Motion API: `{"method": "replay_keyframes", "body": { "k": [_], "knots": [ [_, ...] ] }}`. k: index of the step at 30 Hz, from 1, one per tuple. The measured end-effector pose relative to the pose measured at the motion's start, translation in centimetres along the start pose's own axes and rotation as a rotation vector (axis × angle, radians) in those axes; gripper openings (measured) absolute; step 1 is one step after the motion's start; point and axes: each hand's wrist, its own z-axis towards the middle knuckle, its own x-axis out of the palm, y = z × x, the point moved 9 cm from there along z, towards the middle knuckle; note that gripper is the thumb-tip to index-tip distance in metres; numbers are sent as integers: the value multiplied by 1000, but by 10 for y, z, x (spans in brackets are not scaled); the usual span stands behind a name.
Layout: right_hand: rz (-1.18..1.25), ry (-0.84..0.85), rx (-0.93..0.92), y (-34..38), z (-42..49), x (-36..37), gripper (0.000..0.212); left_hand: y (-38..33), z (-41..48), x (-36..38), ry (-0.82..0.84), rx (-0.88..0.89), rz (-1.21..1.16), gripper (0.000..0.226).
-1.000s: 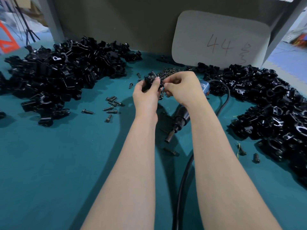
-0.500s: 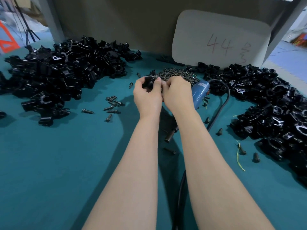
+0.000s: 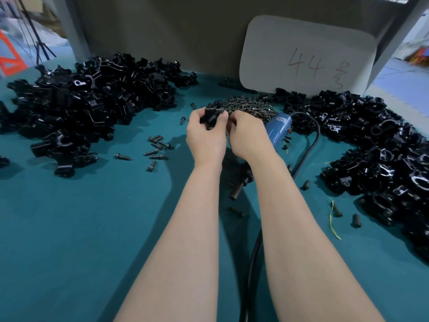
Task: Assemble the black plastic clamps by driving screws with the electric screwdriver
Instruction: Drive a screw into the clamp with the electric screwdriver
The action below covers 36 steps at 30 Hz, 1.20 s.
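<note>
The left hand (image 3: 205, 140) grips a black clamp (image 3: 210, 116), fingers curled round it. The right hand (image 3: 248, 135) bends its fingers in against the clamp's 3 o'clock side; whether they pinch anything cannot be told. The electric screwdriver (image 3: 278, 130) lies on the teal table (image 3: 69, 240) under the right wrist, blue body at 2 o'clock, bit end at 6. A screw heap (image 3: 250, 104) sits at 12 o'clock, a big clamp pile (image 3: 81, 108) at 9, a second clamp pile (image 3: 383, 163) at 3

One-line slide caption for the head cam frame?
Left hand grips a black clamp, right hand curled against it; the electric screwdriver lies unheld on the teal table.
</note>
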Motion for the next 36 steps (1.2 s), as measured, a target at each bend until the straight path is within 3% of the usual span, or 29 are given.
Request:
{"method": "replay_keyframes", "body": {
  "k": [4,7,10,13,16,19,23,26,28,31,36],
  "knots": [
    [33,2,-14,2,-2,2,18,-1,-1,0,-3,13,7,19],
    [77,-28,23,-3,1,-8,24,9,0,0,-3,-107,-114,18],
    [5,-125,258,-37,2,-32,58,19,2,4,30,-261,-406,21],
    [-20,-28,526,-74,-10,-28,91,22,2,6,64,-358,-566,20],
    [51,31,566,-84,-13,-15,95,27,-2,12,125,-453,-604,30],
    [107,-14,565,-91,-11,-18,89,27,-6,16,166,-512,-670,19],
    [508,-204,492,-89,-6,-37,59,25,-6,18,188,-537,-727,10],
    [990,-326,433,-78,-6,-58,21,25,-6,22,227,-536,-745,13],
    [1345,-340,433,-73,-9,-60,10,24,-3,22,220,-512,-791,20],
    [1726,-326,457,-68,-16,-50,13,21,1,21,237,-477,-833,27],
    [1971,-182,430,-54,-15,-32,25,12,2,22,263,-386,-789,8]
  ]
}}
